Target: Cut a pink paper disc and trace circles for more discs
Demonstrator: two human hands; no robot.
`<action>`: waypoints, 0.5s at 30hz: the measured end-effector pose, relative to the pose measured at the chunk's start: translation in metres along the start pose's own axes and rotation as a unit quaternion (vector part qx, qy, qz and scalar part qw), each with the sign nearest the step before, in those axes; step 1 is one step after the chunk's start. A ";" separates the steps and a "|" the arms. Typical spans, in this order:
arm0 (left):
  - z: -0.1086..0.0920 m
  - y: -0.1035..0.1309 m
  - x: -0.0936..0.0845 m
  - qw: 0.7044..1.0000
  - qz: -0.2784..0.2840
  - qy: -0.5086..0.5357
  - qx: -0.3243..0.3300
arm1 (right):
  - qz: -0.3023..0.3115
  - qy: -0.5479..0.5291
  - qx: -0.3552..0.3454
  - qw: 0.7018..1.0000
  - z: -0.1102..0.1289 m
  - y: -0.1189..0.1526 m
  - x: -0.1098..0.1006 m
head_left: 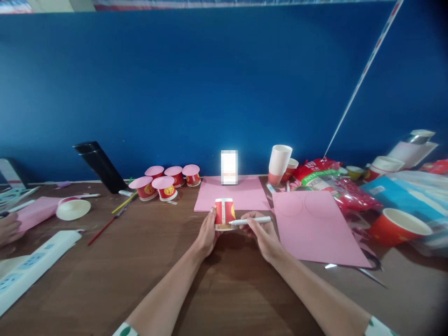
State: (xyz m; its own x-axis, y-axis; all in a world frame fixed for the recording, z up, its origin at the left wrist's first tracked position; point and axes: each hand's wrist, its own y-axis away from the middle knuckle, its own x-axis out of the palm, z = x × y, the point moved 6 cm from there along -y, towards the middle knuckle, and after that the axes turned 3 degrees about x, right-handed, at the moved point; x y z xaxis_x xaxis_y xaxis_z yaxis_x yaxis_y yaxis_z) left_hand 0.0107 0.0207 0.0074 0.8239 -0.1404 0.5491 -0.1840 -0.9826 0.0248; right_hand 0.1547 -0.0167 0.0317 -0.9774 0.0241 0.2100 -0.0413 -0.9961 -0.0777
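Note:
My left hand [207, 234] is wrapped round a red and white paper cup [219, 215] with a yellow mark, held just above the brown table. In my right hand [263, 235] there is a white marker pen [255, 220], gripped between thumb and fingers. The pen's tip points left and meets, or nearly meets, the lower right side of the cup; I cannot tell if they touch. Behind the cup lies a pink sheet [206, 196]. Another pink sheet [315, 233], with faint circle outlines, is to the right of my right hand.
Several red cups topped with pink discs [164, 182] stand back left. Stacked white cups [280, 161], a red paper-cup bag [318, 175] and an orange cup [395, 228] are on the right. A black bottle [100, 165], power strip [40, 268] and another person's hand [10, 229] are left.

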 end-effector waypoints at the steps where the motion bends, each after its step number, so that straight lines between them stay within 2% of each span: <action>1: 0.000 0.000 0.000 1.000 0.001 -0.002 0.001 | -0.003 0.000 0.000 1.000 0.000 0.000 0.000; 9: 0.000 -0.001 -0.001 1.000 -0.003 0.012 0.003 | 0.016 -0.001 -0.001 1.000 0.000 0.001 0.001; 15: 0.000 0.000 -0.002 1.000 -0.010 0.010 0.001 | -0.007 -0.014 -0.003 1.000 -0.001 0.000 -0.002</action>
State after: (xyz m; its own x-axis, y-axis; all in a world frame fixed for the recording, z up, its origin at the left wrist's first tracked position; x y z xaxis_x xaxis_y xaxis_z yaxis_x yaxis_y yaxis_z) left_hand 0.0089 0.0211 0.0058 0.8163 -0.1186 0.5653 -0.1671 -0.9853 0.0347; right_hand 0.1563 -0.0164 0.0298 -0.9708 0.0349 0.2375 -0.0555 -0.9952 -0.0806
